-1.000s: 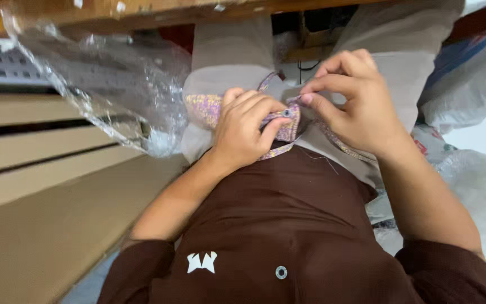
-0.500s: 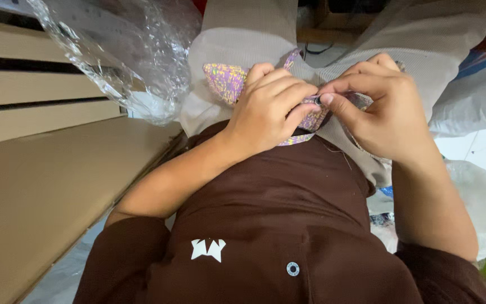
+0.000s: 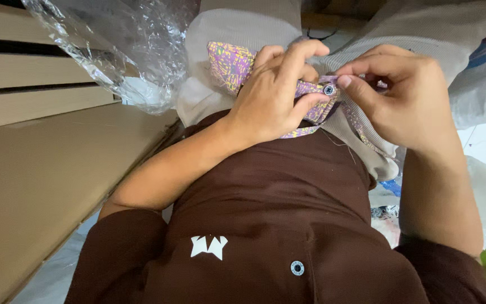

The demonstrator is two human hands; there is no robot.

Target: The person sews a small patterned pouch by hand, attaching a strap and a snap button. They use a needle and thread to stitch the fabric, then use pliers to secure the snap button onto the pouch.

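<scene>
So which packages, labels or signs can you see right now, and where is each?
Clear plastic bag: crumpled, glossy, upper left, above the cardboard.
Cardboard boxes: flat tan slabs stacked along the left.
White emblem: small angular mark on the brown shirt, bottom centre.
No screens or signs.

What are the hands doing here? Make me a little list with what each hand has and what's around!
left hand: left hand grips the patterned purple cloth against the lap
right hand: right hand pinches the cloth's edge beside a small round snap button
snap button: sits between the two hands, on the purple cloth
under the cloth: pale grey fabric over the lap
clothing: brown shirt with a white emblem and its own round snap
to the left: clear crinkled plastic wrap and flat cardboard boxes
</scene>
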